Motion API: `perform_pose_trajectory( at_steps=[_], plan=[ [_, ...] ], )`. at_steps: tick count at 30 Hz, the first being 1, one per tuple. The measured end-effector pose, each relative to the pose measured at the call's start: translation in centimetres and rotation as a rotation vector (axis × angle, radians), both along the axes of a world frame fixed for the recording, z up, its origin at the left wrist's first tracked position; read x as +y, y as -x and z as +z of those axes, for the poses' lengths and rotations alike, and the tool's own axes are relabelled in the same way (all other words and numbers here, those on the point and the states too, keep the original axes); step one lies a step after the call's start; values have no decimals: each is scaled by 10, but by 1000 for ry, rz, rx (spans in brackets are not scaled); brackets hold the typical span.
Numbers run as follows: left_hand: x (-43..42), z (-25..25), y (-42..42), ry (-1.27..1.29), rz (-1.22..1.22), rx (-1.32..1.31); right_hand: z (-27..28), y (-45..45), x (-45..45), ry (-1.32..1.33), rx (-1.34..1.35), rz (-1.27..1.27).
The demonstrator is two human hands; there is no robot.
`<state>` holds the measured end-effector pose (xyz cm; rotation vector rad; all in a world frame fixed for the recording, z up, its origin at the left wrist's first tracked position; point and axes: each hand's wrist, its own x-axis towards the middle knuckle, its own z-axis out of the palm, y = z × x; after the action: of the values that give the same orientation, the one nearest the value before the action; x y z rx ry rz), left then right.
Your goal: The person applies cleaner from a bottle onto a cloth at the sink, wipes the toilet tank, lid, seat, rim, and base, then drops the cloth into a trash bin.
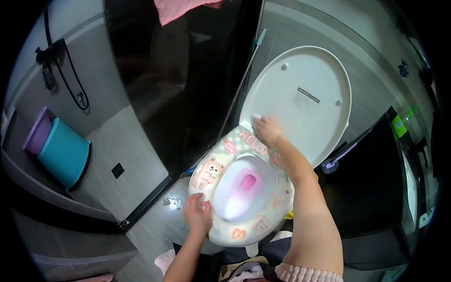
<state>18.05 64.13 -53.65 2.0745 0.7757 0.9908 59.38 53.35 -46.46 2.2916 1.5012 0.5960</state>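
A padded toilet seat cover with a bear print and pink lettering lies over the seat of a toilet, around the bowl with pink liquid in it. The raised lid leans back behind it. My left hand is at the cover's left edge, its fingers loosely bent and apart, touching the rim. Reaching across to the back end, my right hand has its fingers stretched out near the hinge, where cover and lid meet. It is slightly blurred. A pale tab hangs from the cover's front.
A dark glass shower panel stands on the left, with a pink cloth hanging above. Beyond its threshold are a teal bucket and purple basin. A toilet brush and a dark cabinet are on the right.
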Motion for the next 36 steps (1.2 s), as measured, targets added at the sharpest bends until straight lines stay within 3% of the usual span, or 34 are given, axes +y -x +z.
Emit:
perform_pose_trajectory(
  at_steps=[1, 3, 4, 5, 7, 9, 11, 12, 14, 17, 19, 27, 29, 30, 31, 33, 36],
  plan=[
    [2, -2, -1, -17, 3, 11, 2, -2, 6, -8, -5, 2],
    [2, -2, 0, -15, 3, 16, 0, -10, 23, -472, 238, -172],
    [1, -1, 0, -4, 3, 19, 7, -15, 40, -969, 134, 8],
    [0, 0, 0, -2, 4, 22, 14, -21, 59, -967, 137, 7],
    [-2, 3, -3, -10, 26, -9, 48, -2, 101, -1686, 418, -56],
    [-2, 2, -4, 12, 13, -11, 19, -3, 128, -1558, 395, -177],
    [-1, 3, 1, 22, 2, -8, -25, 4, 131, -1303, 239, -194],
    [-1, 3, 1, 19, 2, 7, -38, 11, 131, -1308, 259, -154],
    [0, 4, -2, 34, 3, 19, -30, 3, 133, -1315, 274, -103],
    [1, 0, -2, 48, -4, -4, 27, -10, 131, -1456, 254, -66],
    [-1, -1, -1, 42, 3, 4, 36, -16, 123, -1390, 244, -1],
    [-1, 5, 3, 23, 0, 8, -24, -1, 93, -925, 461, -162],
    [1, -4, 2, -23, 6, -1, -54, -4, 73, -723, 696, -259],
    [2, -6, 2, -25, 15, -9, -50, 2, 64, -723, 692, -248],
    [3, -7, 0, -24, 6, -18, -43, 7, 59, -896, 1016, -394],
    [0, -10, 8, -10, -10, 0, -35, 21, 30, -1046, 1361, -573],
    [0, -3, 6, -34, 5, 29, -23, 26, -30, -729, 907, -536]
  ],
)
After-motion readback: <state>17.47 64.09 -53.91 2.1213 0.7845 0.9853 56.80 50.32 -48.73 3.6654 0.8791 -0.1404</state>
